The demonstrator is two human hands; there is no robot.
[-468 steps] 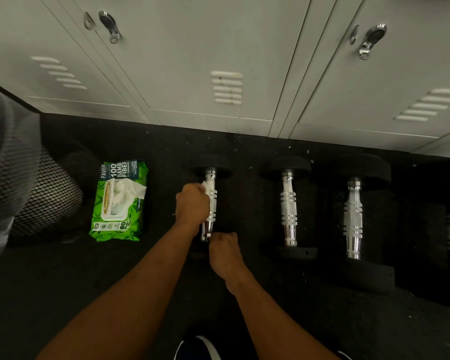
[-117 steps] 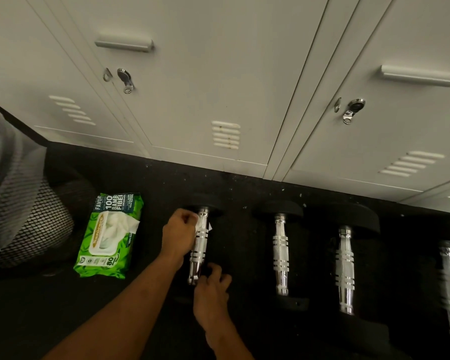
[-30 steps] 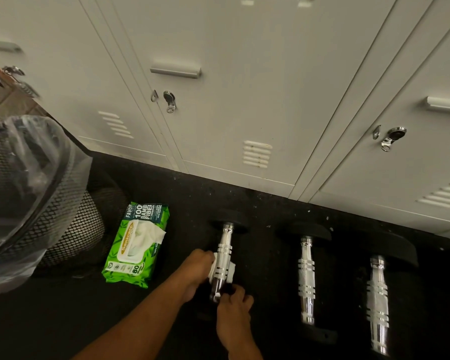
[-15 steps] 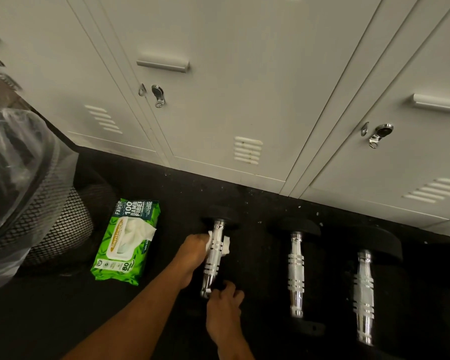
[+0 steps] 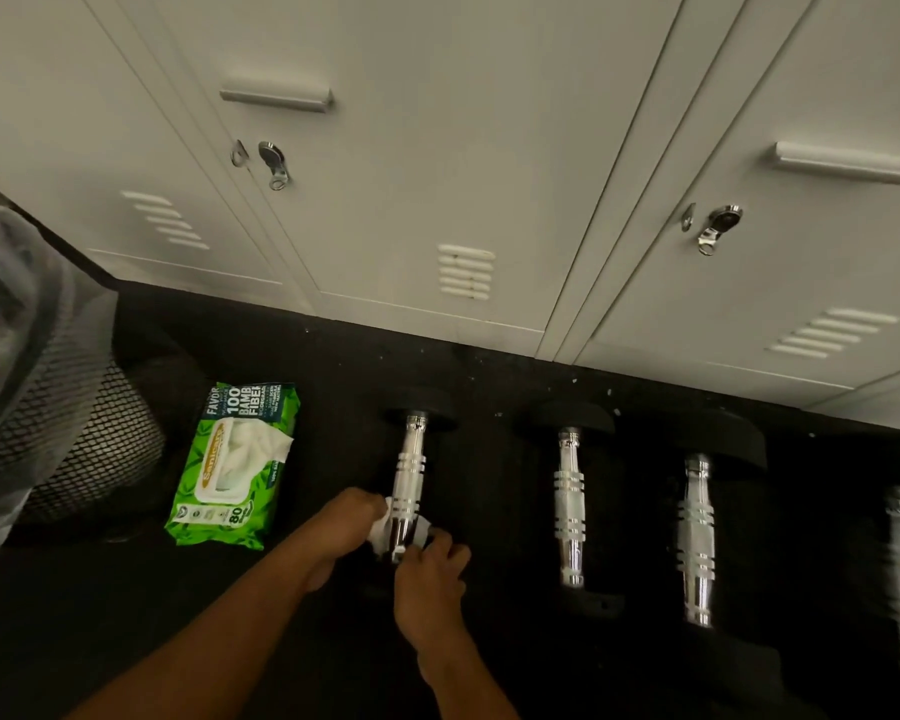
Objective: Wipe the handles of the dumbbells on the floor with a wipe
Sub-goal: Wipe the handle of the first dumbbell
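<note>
low in the middle of the frame, the left hand (image 5: pixel 345 522) is clamped on a white wipe (image 5: pixel 380 532) wrapped round the near end of the leftmost dumbbell's chrome handle (image 5: pixel 408 475). the right hand (image 5: pixel 430 566) pinches the same end just below it, fingers closed on the wipe and handle. three more dumbbells (image 5: pixel 570 504) lie to the right on the black floor (image 5: pixel 126 615), well apart. a green wipes pack (image 5: pixel 232 467) sits left of them, open, beside a mesh bin (image 5: pixel 68 449). grey lockers (image 5: pixel 437 174) fill the upper frame.

Left hand (image 5: pixel 346 517) presses a white wipe (image 5: pixel 380 532) around the leftmost chrome dumbbell handle's (image 5: pixel 409 475) near end; right hand (image 5: pixel 430 563) steadies it.
</note>
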